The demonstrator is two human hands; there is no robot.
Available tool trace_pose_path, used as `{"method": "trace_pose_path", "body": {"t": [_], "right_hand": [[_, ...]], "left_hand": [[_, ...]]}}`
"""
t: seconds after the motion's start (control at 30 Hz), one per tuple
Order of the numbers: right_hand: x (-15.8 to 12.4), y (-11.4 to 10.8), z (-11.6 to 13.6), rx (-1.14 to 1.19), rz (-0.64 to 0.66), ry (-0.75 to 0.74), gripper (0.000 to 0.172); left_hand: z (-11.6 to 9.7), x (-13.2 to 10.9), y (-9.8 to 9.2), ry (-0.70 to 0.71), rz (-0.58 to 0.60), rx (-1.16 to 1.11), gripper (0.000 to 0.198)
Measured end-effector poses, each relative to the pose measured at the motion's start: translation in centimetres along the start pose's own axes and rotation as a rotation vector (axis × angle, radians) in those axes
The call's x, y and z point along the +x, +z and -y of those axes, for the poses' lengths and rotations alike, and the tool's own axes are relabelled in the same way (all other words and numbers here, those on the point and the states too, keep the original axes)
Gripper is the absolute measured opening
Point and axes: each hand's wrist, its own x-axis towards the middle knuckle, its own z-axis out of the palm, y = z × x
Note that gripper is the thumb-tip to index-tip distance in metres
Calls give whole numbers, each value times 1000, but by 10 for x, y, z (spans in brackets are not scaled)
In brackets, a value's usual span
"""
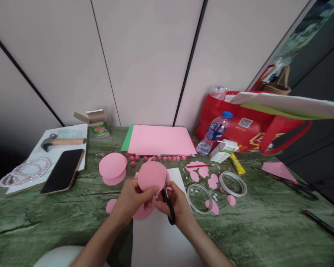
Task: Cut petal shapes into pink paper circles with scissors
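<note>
My left hand (137, 196) pinches a round piece of pink paper (151, 175) between thumb and fingers. In my right hand (176, 204) is a pair of scissors (169, 207) with black handles; its blades lie along the paper's right edge. A strip of pink paper (144, 211) curls below the two hands, over a white sheet (161, 241) on the table. To the left lie round pink paper pieces (113, 165), overlapping one another. A smaller pink piece (111, 205) sits by my left wrist, partly hidden.
Behind stands a stack of coloured paper (161, 139) with small red balls in front. Rightward lie tape rolls (233, 184), pink scraps (213, 181), a red pencil (199, 166), a water bottle (214, 133), a red bag (239, 118) and larger scissors (289, 181). Leftward are a phone (63, 170) and hammer (62, 141).
</note>
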Motion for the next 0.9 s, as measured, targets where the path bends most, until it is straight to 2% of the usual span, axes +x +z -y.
{"method": "trace_pose_path", "body": {"t": [0.43,0.6,0.9], "right_hand": [[-4,5,3,78,38,21,42],[-5,6,4,138,49,34,42],[-5,3,-6,145,29,79,42]], "left_hand": [[7,-3,-1,-7,-18,-51,21],[4,-5,0,-8,-46,-49,24],[6,-5,0,-26,-57,-77,23]]}}
